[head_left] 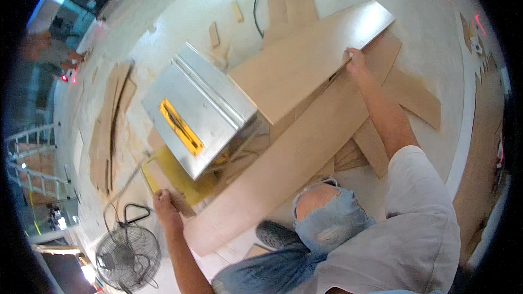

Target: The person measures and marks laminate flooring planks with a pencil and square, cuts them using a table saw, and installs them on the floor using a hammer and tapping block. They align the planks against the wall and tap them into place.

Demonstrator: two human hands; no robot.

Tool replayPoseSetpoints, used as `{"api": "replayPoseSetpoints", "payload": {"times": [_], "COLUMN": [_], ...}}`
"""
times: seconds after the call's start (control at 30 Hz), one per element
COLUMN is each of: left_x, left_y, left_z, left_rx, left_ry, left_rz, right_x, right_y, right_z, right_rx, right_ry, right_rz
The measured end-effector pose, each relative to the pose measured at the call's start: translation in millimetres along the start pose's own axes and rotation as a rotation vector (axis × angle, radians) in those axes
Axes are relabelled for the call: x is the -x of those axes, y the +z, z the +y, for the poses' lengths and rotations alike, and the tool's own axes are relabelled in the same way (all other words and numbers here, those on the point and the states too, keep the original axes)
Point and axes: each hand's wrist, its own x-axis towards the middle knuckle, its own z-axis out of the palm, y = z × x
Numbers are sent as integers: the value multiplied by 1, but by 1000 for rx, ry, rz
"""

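Observation:
My right hand (355, 60) grips the near edge of a long light-brown board (302, 57), whose left end lies beside a table saw's metal top (199, 111). The saw top has a yellow blade insert (181, 126), over a yellow body (174, 174). My left hand (166, 204) is closed on a short brown wood piece (184, 201) at the lower left of the saw. Another long plank (256, 190) lies diagonally between my knees and the saw, with more boards (376, 152) beneath and to the right.
Warped offcuts (109, 130) lie at left, small pieces (214, 34) behind the saw. A fan (128, 256) with cords stands lower left. An aluminium ladder (32, 163) is at far left; another person (46, 54) is upper left. A cable (256, 5) runs near stacked boards (289, 5).

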Motion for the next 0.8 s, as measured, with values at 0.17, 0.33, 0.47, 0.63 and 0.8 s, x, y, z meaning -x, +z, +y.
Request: {"api": "replayPoseSetpoints", "payload": {"times": [0.17, 0.33, 0.47, 0.63, 0.8], "left_x": [84, 198, 313, 365, 409], "left_y": [-72, -124, -129, -55, -51], "left_z": [-45, -189, -334, -451, -496], "left_rx": [73, 29, 404, -58, -558], "left_ry": [-126, -209, -551, -604, -638], "left_rz": [148, 304, 621, 688, 831], "right_x": [-23, 5, 72, 19, 47], "right_y": [3, 24, 59, 63, 68], "right_z": [-18, -52, -40, 72, 23], "right_rx": [88, -1678, -1562, -519, -1576], "right_ry": [130, 952, 834, 78, 538], "right_rz": [36, 100, -256, -308, -468]}}
